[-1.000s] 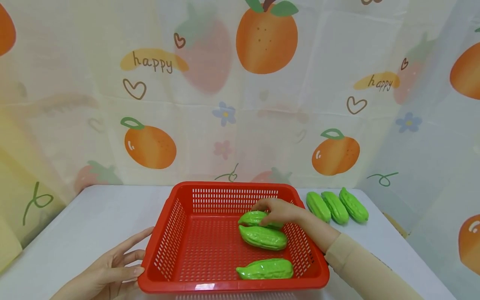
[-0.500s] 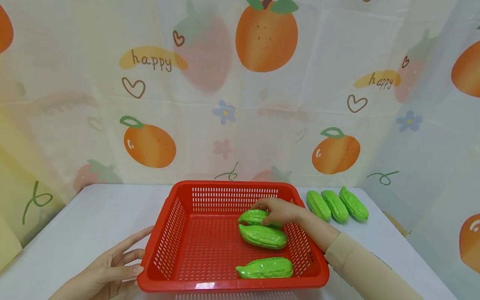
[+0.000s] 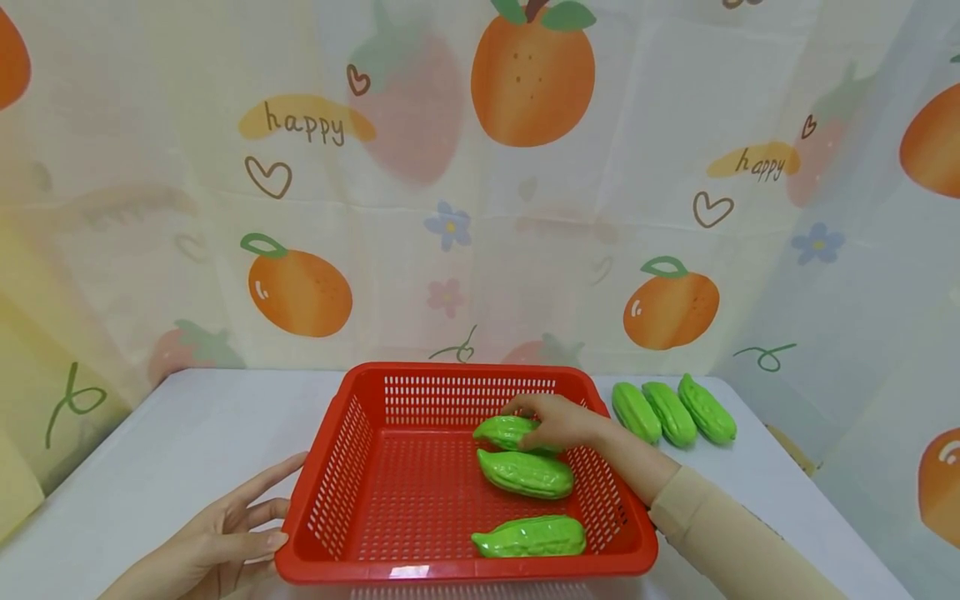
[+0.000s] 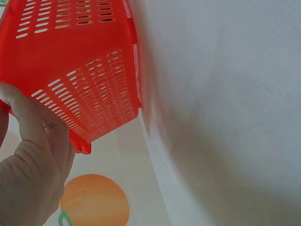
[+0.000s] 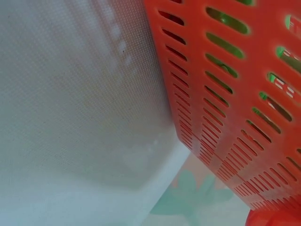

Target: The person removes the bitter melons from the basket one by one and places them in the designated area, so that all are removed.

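In the head view my right hand (image 3: 555, 421) reaches over the right side of a red plastic basket (image 3: 420, 570) and grips a green bitter melon (image 3: 501, 432) near the back wall. The fingers cover part of that melon. Just in front lies a second bitter melon (image 3: 527, 475), and a third bitter melon (image 3: 531, 537) rests by the front wall. My left hand (image 3: 217, 537) holds the basket's left rim. The left wrist view shows its fingers (image 4: 29, 113) curled at the red rim. My right hand is out of sight in the right wrist view, where the slotted basket wall (image 5: 225, 136) fills one side.
Three more bitter melons (image 3: 671, 414) lie side by side on the white table (image 3: 225, 425), right of the basket. Behind the table hangs a fruit-printed cloth (image 3: 525, 250). The basket's raised rim surrounds the melons inside.
The melon in my right hand has shifted very slightly left and towards the back. My left hand and the other melons stay where they were.
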{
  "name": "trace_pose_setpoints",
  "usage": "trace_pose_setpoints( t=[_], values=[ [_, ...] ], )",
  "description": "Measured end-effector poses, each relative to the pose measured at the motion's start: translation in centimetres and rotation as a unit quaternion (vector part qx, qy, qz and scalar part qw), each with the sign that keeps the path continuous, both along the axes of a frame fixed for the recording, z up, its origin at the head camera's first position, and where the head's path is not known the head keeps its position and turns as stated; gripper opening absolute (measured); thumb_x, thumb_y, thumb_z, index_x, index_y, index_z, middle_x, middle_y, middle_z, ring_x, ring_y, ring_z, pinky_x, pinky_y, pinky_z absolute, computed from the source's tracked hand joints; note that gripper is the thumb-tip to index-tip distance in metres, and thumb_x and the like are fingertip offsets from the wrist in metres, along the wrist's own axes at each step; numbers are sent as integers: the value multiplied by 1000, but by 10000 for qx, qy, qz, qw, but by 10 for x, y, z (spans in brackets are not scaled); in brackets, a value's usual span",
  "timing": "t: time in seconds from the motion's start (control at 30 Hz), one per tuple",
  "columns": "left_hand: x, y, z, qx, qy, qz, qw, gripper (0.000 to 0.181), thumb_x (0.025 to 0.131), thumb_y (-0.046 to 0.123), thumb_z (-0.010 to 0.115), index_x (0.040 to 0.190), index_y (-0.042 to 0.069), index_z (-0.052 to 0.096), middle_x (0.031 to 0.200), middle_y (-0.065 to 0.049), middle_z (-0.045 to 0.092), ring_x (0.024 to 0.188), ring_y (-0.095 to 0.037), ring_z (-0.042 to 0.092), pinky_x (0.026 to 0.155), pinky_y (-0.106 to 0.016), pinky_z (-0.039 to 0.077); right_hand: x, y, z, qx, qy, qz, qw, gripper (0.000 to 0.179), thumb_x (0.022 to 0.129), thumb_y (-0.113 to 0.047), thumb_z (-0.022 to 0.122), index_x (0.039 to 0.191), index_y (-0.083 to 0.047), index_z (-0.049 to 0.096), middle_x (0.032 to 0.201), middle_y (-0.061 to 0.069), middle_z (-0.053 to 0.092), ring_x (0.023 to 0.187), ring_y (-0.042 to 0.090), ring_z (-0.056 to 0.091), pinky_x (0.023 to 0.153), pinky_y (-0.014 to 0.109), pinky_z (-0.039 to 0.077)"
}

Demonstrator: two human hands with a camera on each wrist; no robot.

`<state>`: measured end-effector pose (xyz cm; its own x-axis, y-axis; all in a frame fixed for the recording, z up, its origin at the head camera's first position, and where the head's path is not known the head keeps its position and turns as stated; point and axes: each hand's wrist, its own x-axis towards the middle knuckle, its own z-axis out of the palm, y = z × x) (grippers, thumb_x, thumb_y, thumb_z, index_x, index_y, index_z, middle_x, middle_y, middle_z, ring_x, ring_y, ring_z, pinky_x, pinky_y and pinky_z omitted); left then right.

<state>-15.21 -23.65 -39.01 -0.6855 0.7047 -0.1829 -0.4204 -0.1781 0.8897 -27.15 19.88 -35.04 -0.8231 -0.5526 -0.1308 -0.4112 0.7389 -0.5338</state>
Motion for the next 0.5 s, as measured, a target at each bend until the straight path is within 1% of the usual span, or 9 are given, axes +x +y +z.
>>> trace_pose_setpoints(
  t=[0.13,0.2,0.3,0.37,0.4,0.5],
  values=[
    [0,0,-1,-1,-43,-12,10000,58,105,6,35,140,52,40,129,-2,60,118,-21,64,106,-41,52,1,-1,-1,-41,44,-4,10000,44,84,-11,74,126,-14,62,122,7,66,114,26,62,91,36,54],
    [0,0,0,-10,-78,-1,10000,58,105,6,35,139,53,41,129,-2,60,119,-21,64,106,-42,51,1,-1,-1,-64,57,-12,10000,45,84,-12,75,127,-14,62,121,7,66,112,25,62,90,36,54],
    [1,0,0,55,-129,-15,9999,58,105,6,35,139,52,42,130,-3,61,119,-22,65,106,-43,50,2,-2,-1,-90,83,-68,9999,46,85,-13,74,129,-14,61,127,6,65,115,27,61,93,39,54],
    [2,0,0,148,-170,-44,9997,58,105,5,34,139,51,43,131,-3,61,120,-23,64,107,-44,49,2,-2,-1,-137,91,-110,9998,47,85,-14,74,130,-14,60,127,7,65,115,28,61,94,41,55],
    [2,0,0,182,-181,-53,9997,58,105,5,34,139,51,43,131,-4,61,120,-24,65,107,-44,49,2,-2,-1,-174,90,-139,9997,47,85,-14,74,130,-14,60,127,7,65,115,27,61,94,41,54],
    [3,1,0,294,-223,-89,9993,59,105,3,33,140,50,43,132,-4,61,121,-25,64,108,-46,47,2,-2,-1,-282,107,-183,9994,46,85,-15,74,129,-16,61,121,7,67,108,23,62,89,36,54]
  ],
)
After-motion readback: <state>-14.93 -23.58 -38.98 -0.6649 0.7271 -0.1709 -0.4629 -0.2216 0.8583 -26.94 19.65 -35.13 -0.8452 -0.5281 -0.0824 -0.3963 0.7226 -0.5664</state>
